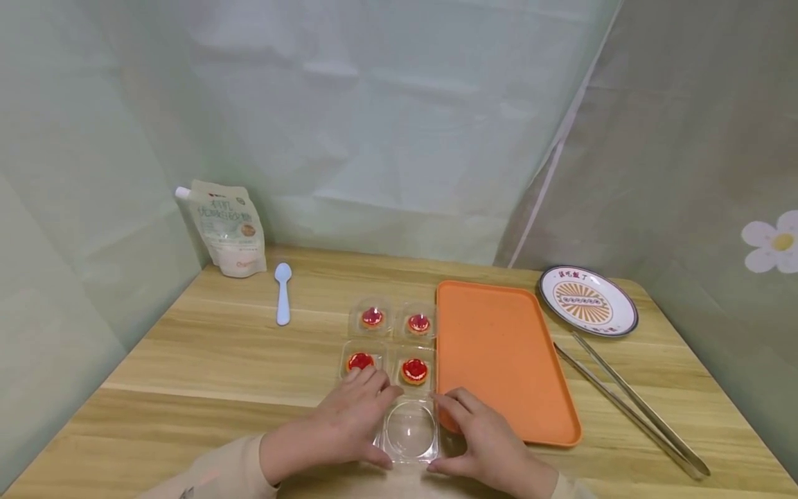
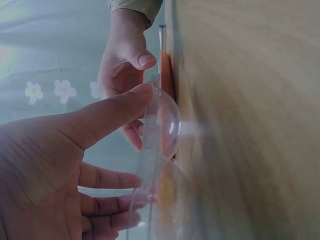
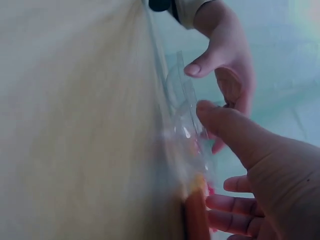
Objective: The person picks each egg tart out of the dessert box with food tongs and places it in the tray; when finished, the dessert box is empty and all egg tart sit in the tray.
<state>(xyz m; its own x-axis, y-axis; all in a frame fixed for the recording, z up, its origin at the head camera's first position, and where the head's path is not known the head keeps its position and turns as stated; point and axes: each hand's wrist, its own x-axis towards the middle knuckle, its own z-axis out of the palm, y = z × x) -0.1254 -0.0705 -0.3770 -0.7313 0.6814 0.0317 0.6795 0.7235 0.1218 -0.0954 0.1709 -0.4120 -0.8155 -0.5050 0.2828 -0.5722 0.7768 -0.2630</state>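
A clear plastic box [image 1: 409, 431] with a round recess and no tart visible in it lies near the table's front edge, between both hands. My left hand [image 1: 339, 423] holds its left side, thumb on the near corner and fingertips toward the far one. On the opposite side my right hand [image 1: 486, 443] grips with thumb and fingers spread the same way. Just beyond stand several clear boxes with red-topped tarts [image 1: 414, 371]. The fingers of my left hand partly cover the nearest left tart [image 1: 360, 362]. In the left wrist view the thumb [image 2: 142, 92] presses the plastic rim.
An orange tray [image 1: 499, 360] lies directly right of the boxes. Farther right are metal tongs [image 1: 636, 405] and a patterned plate [image 1: 588, 301]. At the back left stand a pouch [image 1: 227, 229] and a blue spoon [image 1: 283, 294]. Fabric curtains surround the wooden table [image 1: 187, 374].
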